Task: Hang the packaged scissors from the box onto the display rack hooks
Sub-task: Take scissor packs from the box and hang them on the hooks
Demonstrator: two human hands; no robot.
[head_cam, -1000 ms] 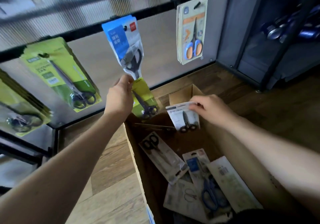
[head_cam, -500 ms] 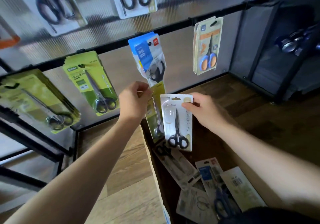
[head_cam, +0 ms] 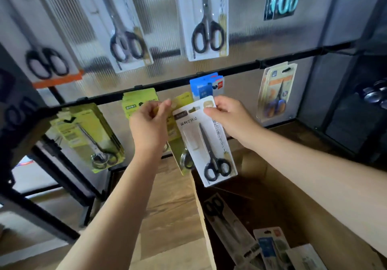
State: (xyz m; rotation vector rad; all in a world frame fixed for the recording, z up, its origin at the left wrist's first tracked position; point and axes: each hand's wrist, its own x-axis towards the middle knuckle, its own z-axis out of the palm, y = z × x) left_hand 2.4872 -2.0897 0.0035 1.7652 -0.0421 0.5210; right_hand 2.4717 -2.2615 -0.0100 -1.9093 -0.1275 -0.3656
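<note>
White pack (head_cam: 206, 142) w/ black scissors (head_cam: 215, 165). Yellow-green pack (head_cam: 178, 131) behind it. Blue pack (head_cam: 206, 86) w/ red corner. Brown box (head_cam: 314, 196). Black rail (head_cam: 171, 85). Grey ribbed back wall (head_cam: 163, 25). Wood-grain brown floor (head_cam: 171, 217).

Glossy clear plastic blisters over a smooth white card on the white scissors pack (head_cam: 206, 142), black plastic handles below bright metal blades. Behind it the yellow-green pack (head_cam: 180, 123) looks like matt card, and the rack bar (head_cam: 230, 72) is matt black metal against a ribbed translucent plastic panel (head_cam: 163, 18). Plain brown corrugated cardboard for the box (head_cam: 202, 213), on a wood-grain floor (head_cam: 173, 217) with a dull sheen.
</note>
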